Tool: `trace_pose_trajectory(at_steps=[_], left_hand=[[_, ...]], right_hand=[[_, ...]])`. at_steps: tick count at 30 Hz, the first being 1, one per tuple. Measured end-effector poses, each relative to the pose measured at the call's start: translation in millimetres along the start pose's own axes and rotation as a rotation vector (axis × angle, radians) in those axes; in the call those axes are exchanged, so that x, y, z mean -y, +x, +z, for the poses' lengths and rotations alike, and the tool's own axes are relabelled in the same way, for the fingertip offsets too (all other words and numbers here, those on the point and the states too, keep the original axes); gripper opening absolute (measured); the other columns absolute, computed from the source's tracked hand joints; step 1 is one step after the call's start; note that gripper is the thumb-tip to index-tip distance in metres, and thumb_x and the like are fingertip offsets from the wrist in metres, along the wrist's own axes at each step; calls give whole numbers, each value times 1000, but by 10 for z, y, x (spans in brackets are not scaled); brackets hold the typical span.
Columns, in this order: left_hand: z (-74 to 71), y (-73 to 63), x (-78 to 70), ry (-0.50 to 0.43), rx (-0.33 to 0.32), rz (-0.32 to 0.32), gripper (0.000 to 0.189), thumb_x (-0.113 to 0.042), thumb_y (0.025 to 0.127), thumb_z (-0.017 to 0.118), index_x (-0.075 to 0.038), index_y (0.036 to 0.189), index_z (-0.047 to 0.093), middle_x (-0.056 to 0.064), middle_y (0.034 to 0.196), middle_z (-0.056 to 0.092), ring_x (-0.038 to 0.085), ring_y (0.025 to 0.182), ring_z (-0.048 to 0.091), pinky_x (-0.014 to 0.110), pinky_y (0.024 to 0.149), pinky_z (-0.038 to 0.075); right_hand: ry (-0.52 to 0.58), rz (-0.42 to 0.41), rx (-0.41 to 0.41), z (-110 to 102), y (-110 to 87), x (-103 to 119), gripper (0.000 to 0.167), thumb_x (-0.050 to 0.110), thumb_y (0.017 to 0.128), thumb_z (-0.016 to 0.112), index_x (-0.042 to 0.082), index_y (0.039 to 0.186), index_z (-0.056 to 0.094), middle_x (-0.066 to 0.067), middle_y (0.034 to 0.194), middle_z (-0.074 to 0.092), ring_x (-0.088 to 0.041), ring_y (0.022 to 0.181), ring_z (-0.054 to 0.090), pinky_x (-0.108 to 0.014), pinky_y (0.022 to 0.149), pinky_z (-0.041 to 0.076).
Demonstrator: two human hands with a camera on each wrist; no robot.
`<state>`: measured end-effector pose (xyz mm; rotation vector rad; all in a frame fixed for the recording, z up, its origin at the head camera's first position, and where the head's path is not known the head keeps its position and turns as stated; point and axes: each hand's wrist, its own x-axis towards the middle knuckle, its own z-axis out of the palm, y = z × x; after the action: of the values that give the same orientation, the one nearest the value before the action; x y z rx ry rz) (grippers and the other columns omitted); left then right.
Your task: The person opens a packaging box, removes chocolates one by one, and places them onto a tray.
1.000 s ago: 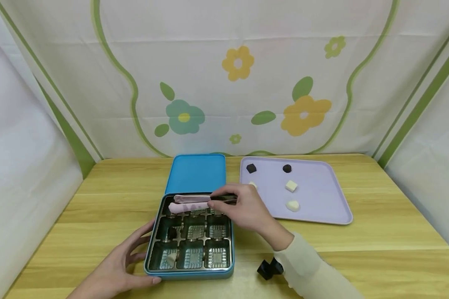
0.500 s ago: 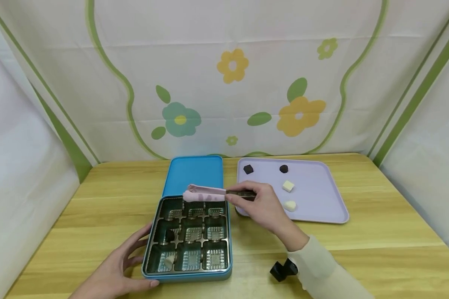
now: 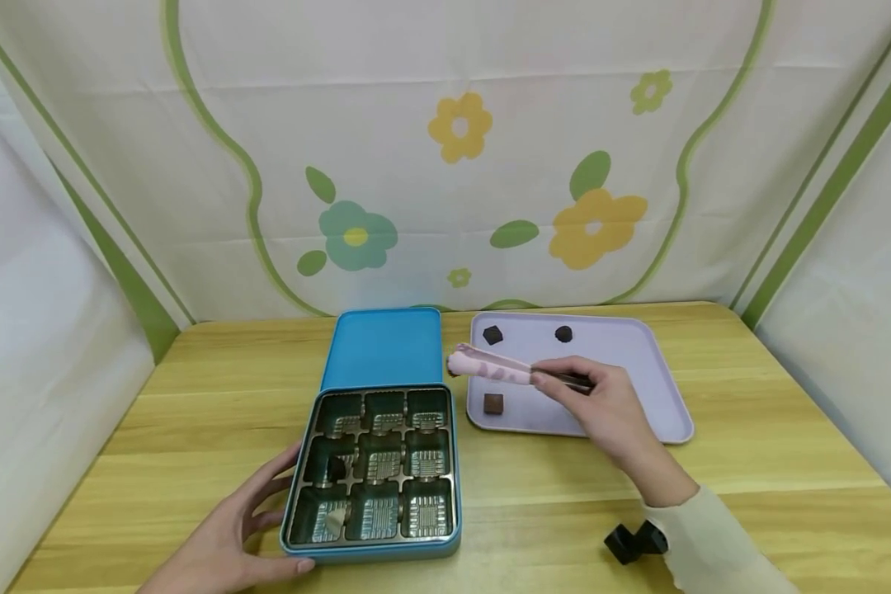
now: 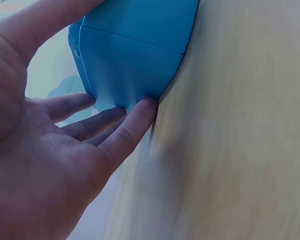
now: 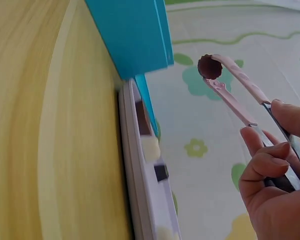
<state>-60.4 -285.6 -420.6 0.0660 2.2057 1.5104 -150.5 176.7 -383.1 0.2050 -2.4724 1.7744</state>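
My right hand [image 3: 605, 404] grips tongs [image 3: 493, 365] with pink tips, held above the left part of the lilac tray [image 3: 661, 388]. A dark brown round chocolate with a ridged edge [image 5: 209, 67] sits between the tips. My left hand [image 3: 230, 528] touches the left side and near corner of the blue tin [image 3: 386, 551] with extended fingers. In the left wrist view the fingertips [image 4: 147, 102] rest on its side wall. Inside the tin's divided insert, a dark chocolate [image 3: 337, 468] lies in the middle-left compartment and a white one [image 3: 335, 520] in the near-left.
A blue lid [image 3: 386, 346] lies behind the tin. On the tray are a dark faceted chocolate [image 3: 493, 335], a dark round one [image 3: 563, 334] and a brown square one [image 3: 493, 403]. A black block [image 3: 634, 542] sits at the right sleeve. A printed cloth [image 3: 416, 165] hangs behind the table.
My right hand moves the tongs right, from over the tin's far-left compartments to above the tray's left edge. The brown square chocolate comes into view; white ones are now hidden. The left hand stays put.
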Motion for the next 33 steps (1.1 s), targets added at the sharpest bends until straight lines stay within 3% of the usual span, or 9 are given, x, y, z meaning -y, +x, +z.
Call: trace_pose_trajectory(at_steps=[4,10,16,27,33], left_hand=[[-14,-3,2,-14,21,-4,114,-18,90,89,-33,174,14,20,179,13,52,152,40,29,101,57],[-28,-10,10,-34,35,-2,116,-15,89,89,-31,174,11,24,179,12,49,146,49,36,102,58],[-19,-21,15,-40,25,1,118,-15,88,90,-31,174,11,23,179,12,48,146,49,31,100,58],[-29,-23,31,-56,36,8,117,-13,89,89,-32,174,10,24,179,11,48,144,52,27,98,58],[-7,-17,8,-35,19,24,115,-15,88,90,-35,173,15,20,179,14,53,151,41,24,99,56]], right_hand=[[-24,40,-50,-225,-64,-89,31,27,100,80,5,122,80,15,97,79,-3,81,64,-23,61,48],[-50,113,-131,-560,-92,-249,31,31,102,77,9,124,80,18,101,78,-1,89,69,-21,72,56],[-60,149,-187,-804,-49,-374,29,35,102,77,16,123,81,26,94,79,6,89,70,-16,75,56],[215,230,-306,-1193,-28,-673,9,25,97,82,22,106,86,16,85,81,2,84,65,-13,68,52],[316,238,-359,-1401,-34,-784,6,22,96,83,20,102,86,13,82,82,1,81,66,-13,68,54]])
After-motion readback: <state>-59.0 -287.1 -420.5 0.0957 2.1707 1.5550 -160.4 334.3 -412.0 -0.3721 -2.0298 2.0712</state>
